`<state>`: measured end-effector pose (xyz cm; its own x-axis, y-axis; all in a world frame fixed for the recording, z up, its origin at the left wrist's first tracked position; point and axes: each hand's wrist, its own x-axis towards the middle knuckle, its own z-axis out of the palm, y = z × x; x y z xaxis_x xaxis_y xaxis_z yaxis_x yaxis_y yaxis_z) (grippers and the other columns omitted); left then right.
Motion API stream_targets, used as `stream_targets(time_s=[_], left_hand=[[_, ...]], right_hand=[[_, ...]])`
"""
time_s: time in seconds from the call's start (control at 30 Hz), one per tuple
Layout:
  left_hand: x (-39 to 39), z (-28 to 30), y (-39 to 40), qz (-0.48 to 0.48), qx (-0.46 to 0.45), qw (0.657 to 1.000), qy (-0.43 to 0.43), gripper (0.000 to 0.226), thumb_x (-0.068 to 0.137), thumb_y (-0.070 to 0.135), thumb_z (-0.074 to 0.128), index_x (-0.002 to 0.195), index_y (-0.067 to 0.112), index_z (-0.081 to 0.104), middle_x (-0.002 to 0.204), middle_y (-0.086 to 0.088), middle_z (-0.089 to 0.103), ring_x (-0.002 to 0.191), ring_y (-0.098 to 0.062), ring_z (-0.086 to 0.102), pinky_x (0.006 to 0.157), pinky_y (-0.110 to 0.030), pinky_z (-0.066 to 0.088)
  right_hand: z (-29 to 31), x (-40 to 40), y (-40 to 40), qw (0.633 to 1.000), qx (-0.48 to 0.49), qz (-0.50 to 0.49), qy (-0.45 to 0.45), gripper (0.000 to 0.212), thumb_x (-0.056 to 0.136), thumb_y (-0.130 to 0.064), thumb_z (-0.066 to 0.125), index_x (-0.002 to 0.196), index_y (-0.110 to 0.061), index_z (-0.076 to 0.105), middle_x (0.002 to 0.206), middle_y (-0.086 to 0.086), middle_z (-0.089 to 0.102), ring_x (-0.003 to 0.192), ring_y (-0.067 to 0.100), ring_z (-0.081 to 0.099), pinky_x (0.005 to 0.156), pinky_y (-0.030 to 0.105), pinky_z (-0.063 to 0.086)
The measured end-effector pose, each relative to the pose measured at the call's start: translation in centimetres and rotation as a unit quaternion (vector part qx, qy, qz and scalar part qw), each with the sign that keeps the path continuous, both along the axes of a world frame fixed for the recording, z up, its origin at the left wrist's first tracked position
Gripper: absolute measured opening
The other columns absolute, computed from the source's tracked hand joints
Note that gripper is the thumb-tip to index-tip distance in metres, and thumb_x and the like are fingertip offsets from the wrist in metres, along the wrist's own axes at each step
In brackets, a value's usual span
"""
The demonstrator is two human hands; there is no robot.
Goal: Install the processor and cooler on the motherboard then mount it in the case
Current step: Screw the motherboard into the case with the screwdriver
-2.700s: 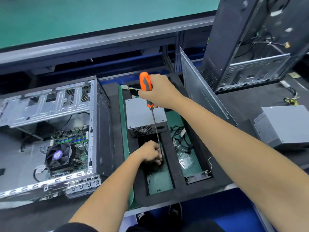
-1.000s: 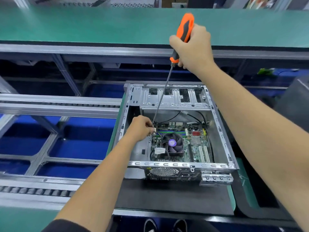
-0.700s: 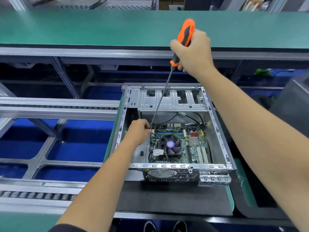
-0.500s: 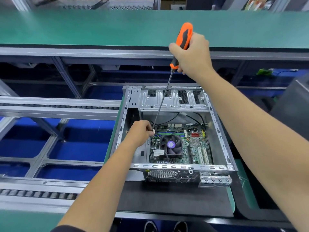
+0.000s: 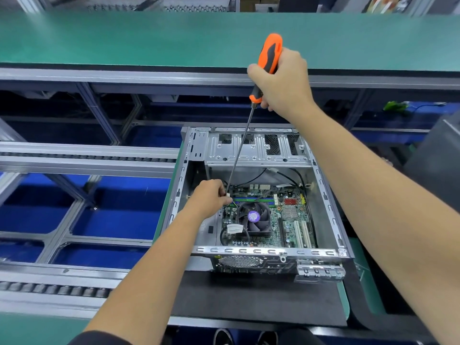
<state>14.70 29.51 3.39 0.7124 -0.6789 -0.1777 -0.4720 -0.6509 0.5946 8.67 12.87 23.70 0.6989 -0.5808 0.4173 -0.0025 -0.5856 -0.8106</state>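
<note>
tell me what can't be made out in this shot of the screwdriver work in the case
Head view only:
- Screwdriver tip and any screw: hidden behind the left hand.
- Processor: covered by the cooler.
- Motherboard near edge: blocked by the case rim.
- Cooler label: too small to read.

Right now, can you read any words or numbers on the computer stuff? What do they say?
No text can be read.
White label beside the cooler fan: print too small and blurred.
Purple sticker on the fan's hub: blurred.
Motherboard markings: too small.
Screwdriver and case: no visible text.
</note>
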Motion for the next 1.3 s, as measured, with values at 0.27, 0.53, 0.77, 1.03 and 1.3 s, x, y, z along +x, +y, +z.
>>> stream_targets(time_s=[0.27, 0.53, 0.77, 1.03, 1.3], left_hand=[[0.0, -0.1, -0.1, 0.006, 0.003, 1.000, -0.012, 0.019, 0.085, 0.020, 0.069, 0.079, 0.014, 0.053, 0.073, 0.002, 0.054, 0.061, -0.012, 0.046, 0.056, -0.027, 0.039], [0.2, -0.1, -0.4, 0.012, -0.016, 1.000, 0.004, 0.015, 0.085, 0.016, 0.070, 0.084, 0.008, 0.057, 0.078, -0.001, 0.058, 0.063, -0.013, 0.049, 0.056, -0.025, 0.039], [0.4, -0.2, -0.3, 0.014, -0.010, 1.000, -0.003, 0.013, 0.085, 0.014, 0.070, 0.084, 0.011, 0.058, 0.079, -0.001, 0.058, 0.068, -0.016, 0.050, 0.065, -0.026, 0.041], [0.4, -0.1, -0.4, 0.015, -0.020, 1.000, 0.007, 0.016, 0.083, 0.015, 0.072, 0.078, 0.014, 0.057, 0.075, 0.002, 0.054, 0.067, -0.015, 0.048, 0.055, -0.021, 0.036], [0.3, 0.1, -0.3, 0.018, -0.024, 1.000, 0.009, 0.024, 0.082, 0.019, 0.074, 0.072, 0.016, 0.052, 0.072, 0.002, 0.053, 0.063, -0.015, 0.046, 0.055, -0.024, 0.037]], right_hand=[[0.2, 0.6, 0.1, 1.000, 0.007, 0.009, 0.004, 0.018, 0.086, -0.016, 0.058, 0.075, -0.008, 0.046, 0.071, 0.030, 0.062, 0.036, 0.011, 0.056, 0.035, 0.020, 0.040], [0.3, 0.8, -0.5, 1.000, 0.008, 0.013, -0.003, 0.018, 0.087, -0.016, 0.058, 0.075, -0.008, 0.045, 0.072, 0.029, 0.062, 0.036, 0.010, 0.055, 0.035, 0.019, 0.040], [0.1, 0.9, -0.8, 1.000, 0.008, 0.015, -0.003, 0.020, 0.086, -0.016, 0.058, 0.074, -0.009, 0.043, 0.065, 0.026, 0.056, 0.035, 0.011, 0.054, 0.035, 0.019, 0.039], [0.1, 0.8, -1.0, 1.000, 0.001, 0.015, 0.007, 0.018, 0.086, -0.017, 0.057, 0.075, -0.006, 0.047, 0.077, 0.034, 0.060, 0.037, 0.014, 0.056, 0.037, 0.023, 0.044], [0.2, 0.8, -0.7, 1.000, 0.000, 0.017, 0.002, 0.019, 0.087, -0.017, 0.058, 0.076, -0.007, 0.046, 0.078, 0.033, 0.060, 0.039, 0.016, 0.057, 0.038, 0.022, 0.044]])
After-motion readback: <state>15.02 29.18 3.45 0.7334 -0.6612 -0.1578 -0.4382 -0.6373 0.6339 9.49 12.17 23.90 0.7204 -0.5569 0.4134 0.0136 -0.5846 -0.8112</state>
